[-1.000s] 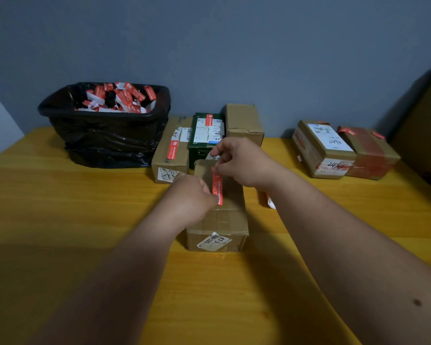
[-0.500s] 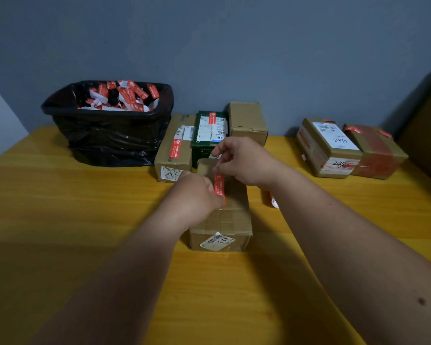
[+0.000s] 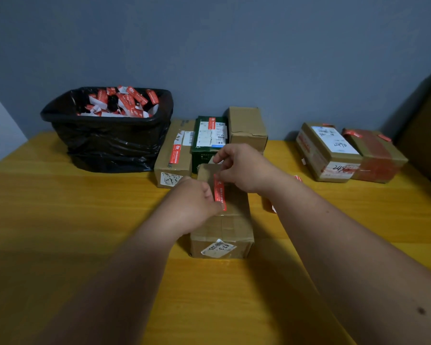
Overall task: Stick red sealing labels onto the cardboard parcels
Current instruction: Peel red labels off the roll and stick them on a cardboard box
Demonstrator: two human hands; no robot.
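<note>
Yellow table [image 3: 60, 220] holds your parcel [image 3: 224, 227]; your left hand [image 3: 192, 202] and right hand [image 3: 244, 168] pinch the red label [image 3: 220, 192] along twelve-to-six. Next, press it flat.

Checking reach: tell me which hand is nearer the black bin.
Left. The left hand is right of the bin, nearer the viewer; the right hand lies farther right.

Left hand [image 3: 194, 202] and right hand [image 3: 244, 168]: bare, no gloves, rings or watch. Both forearms uncovered; no sleeves visible. Small dark mole on right forearm.
</note>
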